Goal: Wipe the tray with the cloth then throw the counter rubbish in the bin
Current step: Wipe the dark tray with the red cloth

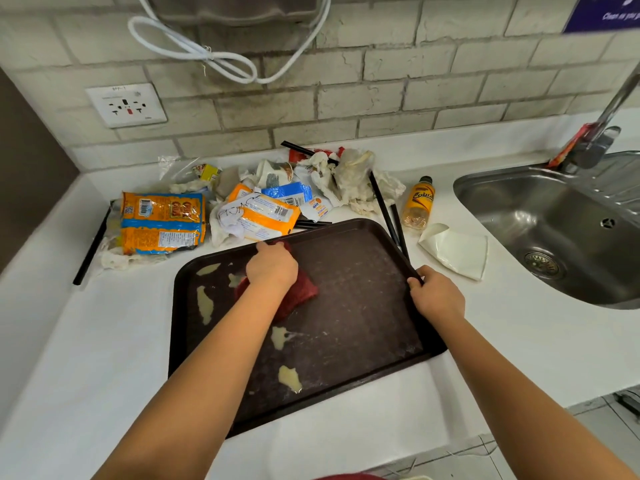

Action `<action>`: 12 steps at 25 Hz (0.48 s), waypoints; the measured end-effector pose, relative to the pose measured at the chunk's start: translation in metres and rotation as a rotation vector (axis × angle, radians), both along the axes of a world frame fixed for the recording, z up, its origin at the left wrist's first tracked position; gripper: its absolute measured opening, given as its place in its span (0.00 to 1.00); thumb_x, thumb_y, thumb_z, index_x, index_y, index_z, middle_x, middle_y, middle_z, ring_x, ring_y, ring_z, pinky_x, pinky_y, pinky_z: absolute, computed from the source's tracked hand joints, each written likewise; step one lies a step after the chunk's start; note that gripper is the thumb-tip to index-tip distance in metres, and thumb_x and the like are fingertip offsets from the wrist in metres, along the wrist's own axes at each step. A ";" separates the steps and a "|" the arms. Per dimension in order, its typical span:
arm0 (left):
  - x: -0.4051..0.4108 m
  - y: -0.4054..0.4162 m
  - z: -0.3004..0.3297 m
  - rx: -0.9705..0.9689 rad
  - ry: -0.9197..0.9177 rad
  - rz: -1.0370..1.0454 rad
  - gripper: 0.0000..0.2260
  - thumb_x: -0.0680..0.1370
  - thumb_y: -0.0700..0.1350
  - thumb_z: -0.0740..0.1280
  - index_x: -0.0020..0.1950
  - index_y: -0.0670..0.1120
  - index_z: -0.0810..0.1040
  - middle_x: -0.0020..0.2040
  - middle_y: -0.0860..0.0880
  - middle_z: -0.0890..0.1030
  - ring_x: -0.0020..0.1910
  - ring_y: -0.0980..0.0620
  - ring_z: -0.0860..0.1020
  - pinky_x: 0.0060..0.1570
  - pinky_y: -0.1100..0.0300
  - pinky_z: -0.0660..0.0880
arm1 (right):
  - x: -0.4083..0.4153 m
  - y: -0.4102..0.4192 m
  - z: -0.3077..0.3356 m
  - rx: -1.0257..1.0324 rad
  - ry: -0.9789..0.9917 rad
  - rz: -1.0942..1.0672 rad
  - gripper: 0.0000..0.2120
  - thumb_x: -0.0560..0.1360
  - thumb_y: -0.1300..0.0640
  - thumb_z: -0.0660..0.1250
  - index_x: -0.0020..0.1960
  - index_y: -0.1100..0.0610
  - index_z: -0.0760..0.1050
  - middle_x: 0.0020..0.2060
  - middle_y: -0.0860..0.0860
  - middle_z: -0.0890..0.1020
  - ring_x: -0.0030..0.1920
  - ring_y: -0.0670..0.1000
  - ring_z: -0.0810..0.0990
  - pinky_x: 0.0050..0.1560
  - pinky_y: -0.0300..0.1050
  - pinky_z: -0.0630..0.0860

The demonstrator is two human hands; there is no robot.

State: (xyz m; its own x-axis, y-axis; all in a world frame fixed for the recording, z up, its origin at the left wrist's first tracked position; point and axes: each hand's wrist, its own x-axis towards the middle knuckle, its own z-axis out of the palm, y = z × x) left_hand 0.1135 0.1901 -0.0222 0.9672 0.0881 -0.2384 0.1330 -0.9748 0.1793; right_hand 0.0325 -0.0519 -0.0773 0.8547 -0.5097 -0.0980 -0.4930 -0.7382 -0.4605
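You pressed the red cloth (289,296) flat on the dark tray (363,306) with your left hand (272,266), its grip lying on the cloth, while your right hand (434,296) pinched the tray's right rim on the counter (86,341). Pale smears (204,304) lay left and below; it was wise to wipe toward them with firm strokes. The rubbish (256,209) waited behind the tray.
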 end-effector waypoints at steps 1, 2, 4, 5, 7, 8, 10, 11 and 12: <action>-0.006 -0.006 0.004 -0.012 -0.030 -0.019 0.19 0.81 0.46 0.53 0.72 0.49 0.64 0.68 0.41 0.64 0.63 0.40 0.72 0.55 0.50 0.71 | 0.000 0.001 0.000 0.007 0.002 -0.003 0.11 0.78 0.50 0.58 0.57 0.52 0.73 0.53 0.53 0.81 0.54 0.58 0.78 0.47 0.46 0.70; -0.013 -0.014 0.007 -0.022 -0.053 -0.047 0.19 0.81 0.46 0.53 0.72 0.49 0.63 0.68 0.41 0.64 0.63 0.40 0.72 0.55 0.50 0.71 | 0.000 0.001 0.000 0.013 -0.002 -0.006 0.11 0.78 0.50 0.58 0.57 0.52 0.73 0.53 0.53 0.81 0.54 0.57 0.78 0.47 0.46 0.70; -0.032 -0.033 0.008 -0.037 -0.057 -0.103 0.19 0.81 0.46 0.52 0.72 0.50 0.62 0.67 0.41 0.64 0.62 0.40 0.72 0.56 0.50 0.71 | -0.001 -0.001 -0.002 0.033 -0.019 -0.028 0.12 0.77 0.49 0.59 0.58 0.52 0.72 0.52 0.53 0.82 0.53 0.57 0.79 0.46 0.45 0.70; -0.042 -0.041 0.006 -0.039 -0.045 -0.130 0.19 0.81 0.47 0.52 0.72 0.50 0.62 0.67 0.42 0.64 0.62 0.40 0.72 0.57 0.49 0.71 | -0.001 -0.002 -0.002 0.044 -0.035 -0.043 0.13 0.77 0.49 0.60 0.59 0.52 0.71 0.51 0.53 0.82 0.52 0.57 0.79 0.45 0.46 0.71; -0.058 -0.054 -0.002 -0.047 -0.017 -0.171 0.18 0.82 0.48 0.51 0.72 0.50 0.63 0.66 0.42 0.64 0.62 0.41 0.72 0.57 0.47 0.70 | -0.003 -0.005 -0.003 0.076 -0.074 -0.078 0.13 0.75 0.50 0.61 0.59 0.53 0.69 0.49 0.54 0.82 0.51 0.57 0.79 0.46 0.47 0.73; -0.062 -0.054 -0.005 -0.062 -0.013 -0.182 0.18 0.82 0.49 0.51 0.72 0.50 0.64 0.66 0.43 0.64 0.62 0.42 0.71 0.57 0.47 0.70 | -0.002 -0.004 -0.002 0.089 -0.095 -0.073 0.14 0.75 0.52 0.62 0.59 0.53 0.69 0.50 0.53 0.81 0.51 0.57 0.79 0.48 0.48 0.74; -0.062 -0.047 -0.007 -0.136 -0.029 -0.218 0.19 0.82 0.53 0.51 0.72 0.51 0.64 0.66 0.44 0.65 0.63 0.43 0.71 0.57 0.46 0.70 | -0.002 -0.002 0.002 0.117 -0.124 -0.067 0.17 0.74 0.54 0.63 0.61 0.54 0.68 0.51 0.53 0.80 0.52 0.57 0.79 0.51 0.50 0.74; -0.060 -0.038 -0.006 -0.187 -0.055 -0.220 0.20 0.81 0.55 0.51 0.71 0.52 0.65 0.66 0.45 0.66 0.63 0.44 0.72 0.58 0.47 0.71 | -0.002 0.001 0.005 0.116 -0.133 -0.065 0.18 0.73 0.55 0.64 0.62 0.54 0.68 0.53 0.54 0.79 0.54 0.57 0.78 0.51 0.50 0.74; -0.058 -0.024 -0.006 -0.228 -0.102 -0.201 0.19 0.81 0.55 0.52 0.70 0.53 0.67 0.66 0.46 0.66 0.63 0.45 0.72 0.58 0.48 0.71 | -0.003 0.003 0.006 0.082 -0.146 -0.060 0.19 0.73 0.56 0.64 0.63 0.55 0.68 0.55 0.54 0.77 0.56 0.58 0.76 0.52 0.51 0.74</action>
State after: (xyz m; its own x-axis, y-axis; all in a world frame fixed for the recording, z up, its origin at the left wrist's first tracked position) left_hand 0.0556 0.1660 -0.0281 0.9798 -0.1517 -0.1306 -0.0882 -0.9127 0.3990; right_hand 0.0300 -0.0492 -0.0709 0.8313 -0.5555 -0.0183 -0.4585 -0.6668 -0.5875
